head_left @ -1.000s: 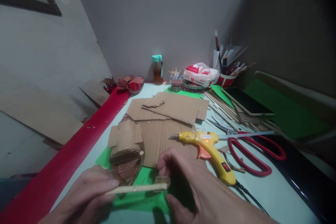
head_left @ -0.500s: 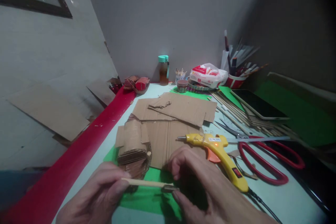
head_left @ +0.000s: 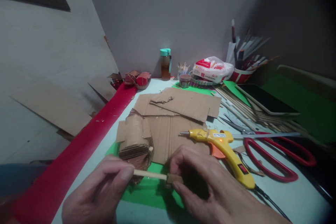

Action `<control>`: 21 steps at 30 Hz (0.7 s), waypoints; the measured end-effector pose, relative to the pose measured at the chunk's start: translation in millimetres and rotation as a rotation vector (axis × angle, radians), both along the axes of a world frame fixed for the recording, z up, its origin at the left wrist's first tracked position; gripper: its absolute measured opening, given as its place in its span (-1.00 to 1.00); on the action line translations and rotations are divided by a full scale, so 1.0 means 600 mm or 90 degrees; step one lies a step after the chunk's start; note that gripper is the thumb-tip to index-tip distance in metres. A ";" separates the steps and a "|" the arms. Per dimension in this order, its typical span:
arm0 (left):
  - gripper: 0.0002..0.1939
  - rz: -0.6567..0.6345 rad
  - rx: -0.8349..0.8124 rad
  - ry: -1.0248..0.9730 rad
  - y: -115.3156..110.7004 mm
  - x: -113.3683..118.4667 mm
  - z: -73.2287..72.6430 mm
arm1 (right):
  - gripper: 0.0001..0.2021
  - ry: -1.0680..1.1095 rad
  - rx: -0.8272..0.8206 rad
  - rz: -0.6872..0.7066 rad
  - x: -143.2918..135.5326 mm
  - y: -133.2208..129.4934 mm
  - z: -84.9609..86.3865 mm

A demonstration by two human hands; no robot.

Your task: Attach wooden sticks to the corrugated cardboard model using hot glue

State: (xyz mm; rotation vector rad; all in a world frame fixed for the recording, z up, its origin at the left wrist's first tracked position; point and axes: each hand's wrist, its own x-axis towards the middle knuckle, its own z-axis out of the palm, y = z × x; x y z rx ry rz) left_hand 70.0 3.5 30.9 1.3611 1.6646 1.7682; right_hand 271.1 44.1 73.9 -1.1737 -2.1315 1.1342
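Note:
A thin pale wooden stick [head_left: 150, 174] spans the gap between my hands, low over a green sheet [head_left: 151, 194]. My left hand [head_left: 101, 185] pinches its left end between thumb and fingers. At the other end sits a small brown cardboard piece [head_left: 173, 179], which my right hand [head_left: 199, 182] grips with thumb and fingertips. The stick's tip meets this piece; whether it goes inside I cannot tell. Just beyond my left hand stands a cardboard model [head_left: 135, 134] with a rounded top and layered, corrugated edges.
Right of my right hand lies a yellow glue gun [head_left: 223, 147], its orange light lit. Red-handled scissors [head_left: 270, 157] and a phone [head_left: 266, 99] are farther right. Flat cardboard sheets [head_left: 181, 106] cover the middle. A bottle [head_left: 165, 65] and a tissue pack [head_left: 212, 70] stand at the back.
The small cardboard piece has turned, showing a broader face at the stick's end. Both hands have shifted slightly up and right in view, and the camera has tilted a little.

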 end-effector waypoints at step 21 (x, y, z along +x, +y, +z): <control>-0.88 0.110 -0.124 -0.019 -0.004 0.035 0.036 | -0.95 0.025 -0.117 -0.028 -0.011 0.007 -0.001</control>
